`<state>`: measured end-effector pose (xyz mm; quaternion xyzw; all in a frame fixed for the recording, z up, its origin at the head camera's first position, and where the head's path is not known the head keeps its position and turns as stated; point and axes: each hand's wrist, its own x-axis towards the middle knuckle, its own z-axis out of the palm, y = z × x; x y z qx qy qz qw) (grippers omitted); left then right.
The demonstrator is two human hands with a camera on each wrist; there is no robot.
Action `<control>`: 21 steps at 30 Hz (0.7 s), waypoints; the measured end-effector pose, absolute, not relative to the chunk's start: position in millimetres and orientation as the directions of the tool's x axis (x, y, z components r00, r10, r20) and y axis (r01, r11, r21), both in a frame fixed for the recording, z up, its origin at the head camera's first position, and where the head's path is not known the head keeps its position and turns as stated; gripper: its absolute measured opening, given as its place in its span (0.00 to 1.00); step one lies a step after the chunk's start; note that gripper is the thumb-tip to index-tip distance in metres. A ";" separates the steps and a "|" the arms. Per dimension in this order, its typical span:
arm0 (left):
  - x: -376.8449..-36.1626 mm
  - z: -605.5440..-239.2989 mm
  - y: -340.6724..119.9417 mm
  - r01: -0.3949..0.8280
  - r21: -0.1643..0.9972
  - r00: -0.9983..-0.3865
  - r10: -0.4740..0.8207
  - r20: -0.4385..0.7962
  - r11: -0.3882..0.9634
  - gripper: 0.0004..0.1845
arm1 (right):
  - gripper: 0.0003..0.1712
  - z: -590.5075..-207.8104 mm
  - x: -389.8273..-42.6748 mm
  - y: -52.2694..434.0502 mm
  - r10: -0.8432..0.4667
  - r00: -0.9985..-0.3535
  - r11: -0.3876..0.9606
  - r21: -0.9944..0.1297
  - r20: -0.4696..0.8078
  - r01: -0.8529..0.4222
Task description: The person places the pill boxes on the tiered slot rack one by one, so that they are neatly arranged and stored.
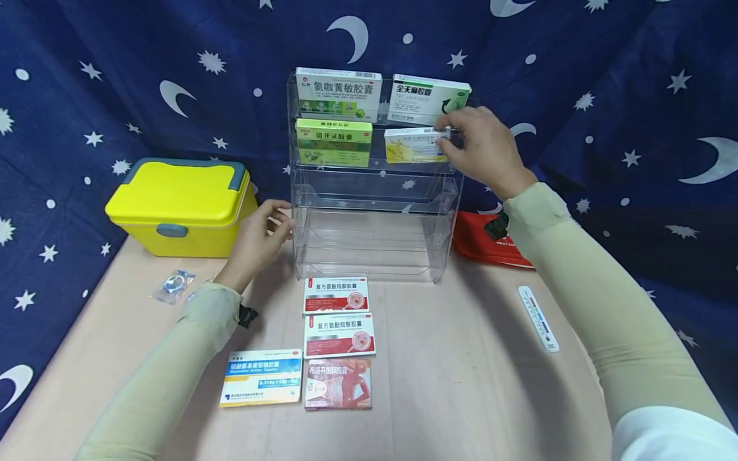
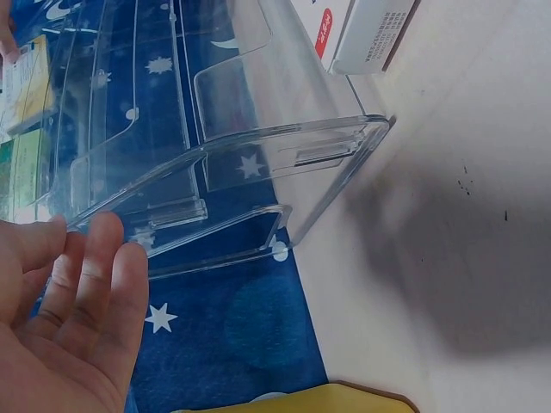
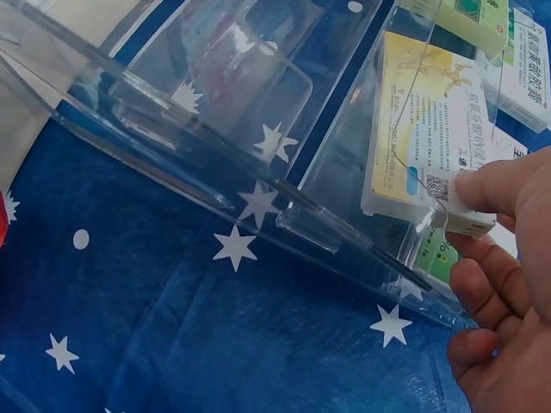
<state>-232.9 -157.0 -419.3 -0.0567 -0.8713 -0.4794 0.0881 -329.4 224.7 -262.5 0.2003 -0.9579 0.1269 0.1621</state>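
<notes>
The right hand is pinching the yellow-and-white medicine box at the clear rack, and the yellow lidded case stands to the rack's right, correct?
Not quite: the head view shows the yellow lidded case to the left of the clear rack, not its right. The right hand is pinching the yellow-and-white medicine box.

Yellow-and-white medicine box point(image 1: 410, 147) at a clear tiered rack point(image 1: 369, 207)
The box, printed with dark text and a yellow figure, lies lengthwise with its front outward, leaning back at the right of the rack's second tier from the top, its right end pinched by the right hand point(image 1: 486, 146); the transparent rack stands upright, upper tiers holding boxes, its left side at the fingertips of the left hand point(image 1: 258, 240)
</notes>
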 end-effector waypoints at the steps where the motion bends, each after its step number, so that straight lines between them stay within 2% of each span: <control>1: -232.9 -419.5 -157.0 0.182 0.826 -0.978 0.014 0.206 0.534 0.17 | 0.19 -262.6 -329.3 225.1 -0.344 -0.866 0.889 -0.172 0.364 -0.425; 9: -233.2 -420.4 -156.9 0.171 0.831 -0.981 0.011 0.195 0.529 0.17 | 0.20 -263.9 -328.2 226.5 -0.353 -0.847 0.883 -0.158 0.398 -0.443; 15: -232.7 -420.4 -157.0 0.174 0.828 -0.980 0.012 0.198 0.533 0.17 | 0.21 -267.5 -320.1 225.8 -0.337 -0.826 0.859 -0.212 0.451 -0.466; 21: -231.6 -420.0 -158.3 0.216 0.823 -0.971 0.029 0.237 0.525 0.17 | 0.16 -292.4 -294.2 223.4 -0.399 -0.746 0.741 -0.293 0.533 -0.605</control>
